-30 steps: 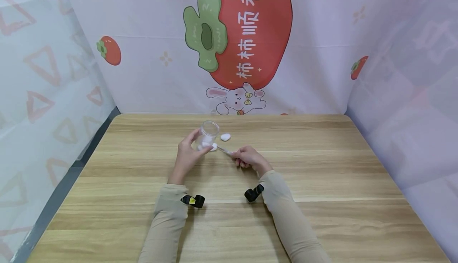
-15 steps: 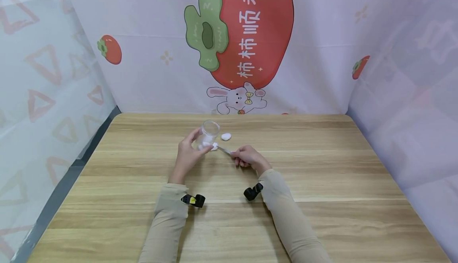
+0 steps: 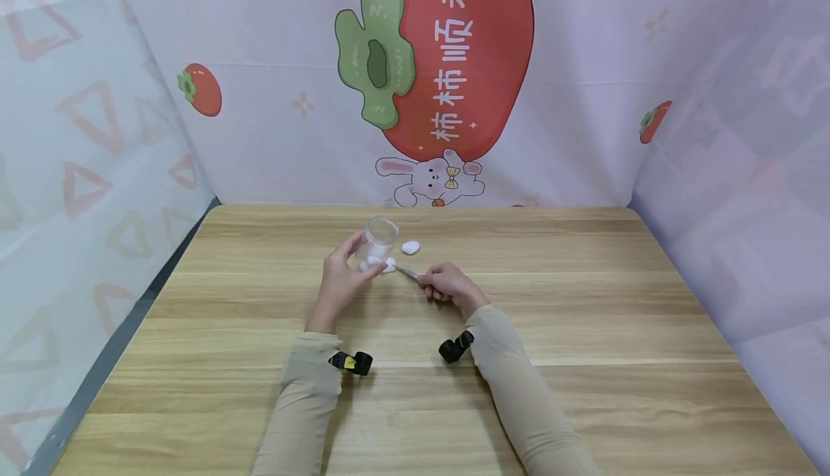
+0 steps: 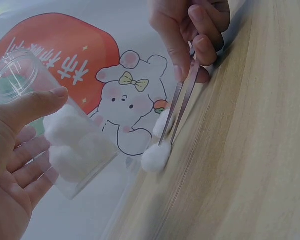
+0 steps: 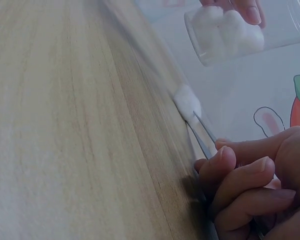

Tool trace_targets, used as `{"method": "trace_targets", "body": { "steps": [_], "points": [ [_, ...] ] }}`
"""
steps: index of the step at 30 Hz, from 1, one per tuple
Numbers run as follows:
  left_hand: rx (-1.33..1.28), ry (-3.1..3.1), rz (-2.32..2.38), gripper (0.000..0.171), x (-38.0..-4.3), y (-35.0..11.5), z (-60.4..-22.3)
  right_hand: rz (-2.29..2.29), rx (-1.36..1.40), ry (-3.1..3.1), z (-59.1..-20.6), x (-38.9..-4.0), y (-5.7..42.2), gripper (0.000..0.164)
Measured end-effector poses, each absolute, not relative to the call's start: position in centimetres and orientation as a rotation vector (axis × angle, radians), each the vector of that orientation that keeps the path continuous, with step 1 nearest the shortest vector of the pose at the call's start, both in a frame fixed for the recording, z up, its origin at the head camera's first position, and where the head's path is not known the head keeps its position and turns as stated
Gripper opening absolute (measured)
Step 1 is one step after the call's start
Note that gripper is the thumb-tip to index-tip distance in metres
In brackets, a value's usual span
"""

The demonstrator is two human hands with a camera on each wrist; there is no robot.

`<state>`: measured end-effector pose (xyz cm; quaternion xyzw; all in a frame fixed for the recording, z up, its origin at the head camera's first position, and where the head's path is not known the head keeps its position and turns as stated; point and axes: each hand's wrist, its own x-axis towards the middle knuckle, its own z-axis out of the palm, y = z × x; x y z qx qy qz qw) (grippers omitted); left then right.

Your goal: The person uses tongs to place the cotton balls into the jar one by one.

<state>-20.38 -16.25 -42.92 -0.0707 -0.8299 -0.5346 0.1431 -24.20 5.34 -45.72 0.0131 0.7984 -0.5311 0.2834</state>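
My left hand (image 3: 342, 271) grips a clear jar (image 4: 81, 172) between thumb and fingers, holding it tilted above the table. Several white cotton balls (image 4: 72, 142) lie in its lower end, and its mouth has no lid on. With curled fingers my right hand (image 3: 450, 285) pinches a pair of metal tweezers (image 4: 185, 100). The slightly spread tips touch a cotton ball (image 4: 156, 160) on the tabletop, just right of the jar in the head view. Whether they squeeze it I cannot tell. Behind it lies another cotton ball (image 3: 411, 247), touched by neither hand.
The wooden table (image 3: 583, 296) stretches wide on both sides and toward the front. A printed cloth backdrop (image 3: 272, 137) rises behind its far edge, with cloth walls left and right. Each sleeve carries a small black wrist camera (image 3: 363, 364).
The right wrist and its camera have shifted slightly left. Jar, tweezers tips and both loose cotton balls look almost unmoved; the whole head view has drifted a little.
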Motion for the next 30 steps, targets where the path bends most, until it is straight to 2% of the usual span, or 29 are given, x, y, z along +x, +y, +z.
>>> {"method": "trace_targets", "body": {
  "steps": [30],
  "points": [
    [-0.207, -2.387, -1.539, 0.069, -20.36, -16.08, -42.91, -1.483, 0.076, 2.142, -45.83, -23.89, 5.32, 0.017]
  ]
}}
